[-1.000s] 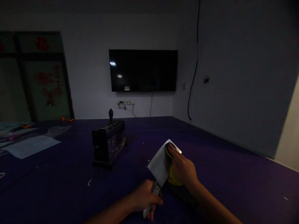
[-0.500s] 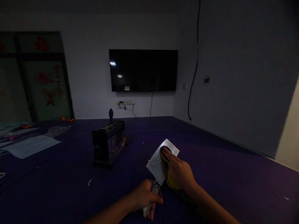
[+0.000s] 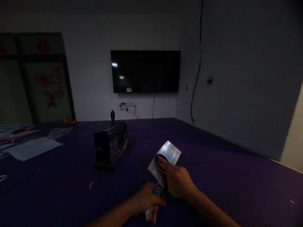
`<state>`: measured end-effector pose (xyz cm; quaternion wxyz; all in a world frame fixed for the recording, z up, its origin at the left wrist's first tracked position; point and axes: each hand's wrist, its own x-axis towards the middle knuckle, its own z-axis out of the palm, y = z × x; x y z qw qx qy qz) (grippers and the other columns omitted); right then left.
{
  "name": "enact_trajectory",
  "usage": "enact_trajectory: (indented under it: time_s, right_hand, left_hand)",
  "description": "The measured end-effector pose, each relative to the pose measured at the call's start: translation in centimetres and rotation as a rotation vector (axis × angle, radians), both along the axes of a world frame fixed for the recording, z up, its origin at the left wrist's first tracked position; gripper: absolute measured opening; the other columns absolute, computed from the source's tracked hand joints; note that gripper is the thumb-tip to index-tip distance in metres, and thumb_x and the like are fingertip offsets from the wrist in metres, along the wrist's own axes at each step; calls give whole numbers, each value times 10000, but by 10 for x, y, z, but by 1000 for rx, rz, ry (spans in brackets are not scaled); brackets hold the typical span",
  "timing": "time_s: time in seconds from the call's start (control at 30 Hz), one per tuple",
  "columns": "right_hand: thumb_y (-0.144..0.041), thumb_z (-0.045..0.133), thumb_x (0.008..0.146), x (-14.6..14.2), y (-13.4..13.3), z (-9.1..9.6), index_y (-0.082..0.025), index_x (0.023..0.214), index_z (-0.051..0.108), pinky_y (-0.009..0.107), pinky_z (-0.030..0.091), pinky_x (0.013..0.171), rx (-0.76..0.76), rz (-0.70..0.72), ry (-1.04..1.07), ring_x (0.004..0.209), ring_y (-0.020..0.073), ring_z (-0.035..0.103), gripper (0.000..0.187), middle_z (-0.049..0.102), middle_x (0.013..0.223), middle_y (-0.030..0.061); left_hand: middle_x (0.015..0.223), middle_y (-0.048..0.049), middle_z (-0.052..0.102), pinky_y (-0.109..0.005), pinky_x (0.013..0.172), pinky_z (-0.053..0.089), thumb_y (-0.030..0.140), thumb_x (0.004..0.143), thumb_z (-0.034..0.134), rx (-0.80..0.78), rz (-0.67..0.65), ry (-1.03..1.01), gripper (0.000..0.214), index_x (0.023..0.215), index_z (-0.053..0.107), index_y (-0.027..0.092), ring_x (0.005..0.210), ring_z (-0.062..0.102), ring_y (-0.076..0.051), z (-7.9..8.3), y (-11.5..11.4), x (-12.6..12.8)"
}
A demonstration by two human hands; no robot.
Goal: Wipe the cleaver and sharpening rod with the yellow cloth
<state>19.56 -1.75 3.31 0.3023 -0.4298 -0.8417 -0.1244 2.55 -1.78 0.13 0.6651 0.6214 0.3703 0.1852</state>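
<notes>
My left hand [image 3: 148, 199] is wrapped round the handle of a cleaver [image 3: 171, 152], its broad metal blade tilted up and away to the right. Crumpled clear and white wrapping [image 3: 157, 190] covers the handle. Against the lower left part of the blade, my right hand [image 3: 178, 179] presses a rounded black-and-yellow pad [image 3: 161, 170]. Fingers lie over the pad's dark upper part, and its yellow part shows under the palm. What the pad is made of is too dark to tell.
A black knife block [image 3: 110, 145] with one dark handle [image 3: 113, 118] upright in it stands left of the hands on the purple tabletop [image 3: 227, 176]. Papers [image 3: 33, 148] and clear plastic [image 3: 59, 132] lie far left. Behind, a television [image 3: 145, 72] hangs on the wall.
My right hand and the pad have slid down and left along the blade, uncovering more of its upper right part. My left hand and the cleaver have stayed almost still.
</notes>
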Motion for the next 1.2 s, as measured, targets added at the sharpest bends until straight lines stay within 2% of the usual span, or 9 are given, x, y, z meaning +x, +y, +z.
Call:
enact_trajectory:
  time_s: [0.17,0.3,0.5,0.7,0.93,1.1,1.2]
  right_hand:
    - [-17,349,695,-7,-7,5,-155,1239,477,255,515,769,-23,80,-80,934,156,618,575,432,1317,84]
    - [-34,344,714,-14,-11,3,-149,1232,487,261,513,775,-36,116,-150,906,151,627,549,426,1326,78]
    - [-39,356,699,-21,-15,3,-179,1236,488,235,497,793,-52,177,-208,915,140,621,571,455,1310,57]
    - [-51,366,700,-19,-16,7,-161,1239,482,237,482,819,-66,209,-228,937,142,610,562,440,1323,57]
    - [-90,380,732,-16,-15,8,-191,1237,483,246,504,756,-85,171,-264,869,142,632,525,425,1336,40]
    - [-83,394,714,-11,-10,8,-194,1224,498,247,511,741,-62,142,-233,885,150,632,533,421,1336,44]
    - [-51,377,705,-3,-5,7,-193,1209,511,242,516,731,-16,77,-168,882,148,635,541,431,1325,44]
  left_hand:
    - [355,51,460,-181,340,330,268,536,624,4,11,-14,195,643,531,134,280,421,-92,-1,0,0]
    - [345,39,458,-178,318,305,245,504,616,-10,17,-48,173,587,516,131,271,400,-87,-7,4,1]
    - [379,13,502,-178,319,305,229,528,627,17,29,-120,189,642,540,105,279,414,-87,-17,8,3]
    - [359,8,498,-183,289,288,222,512,617,-6,45,-130,197,648,547,98,254,407,-104,-16,6,3]
    - [357,31,477,-173,302,326,242,508,617,-35,69,-110,181,608,542,111,279,434,-97,-16,8,2]
    - [353,44,464,-160,312,322,232,531,610,-32,48,-88,192,672,537,123,283,439,-97,-7,3,0]
    - [351,54,459,-141,308,289,215,542,582,-30,42,-59,199,716,534,131,276,430,-93,-2,0,-2]
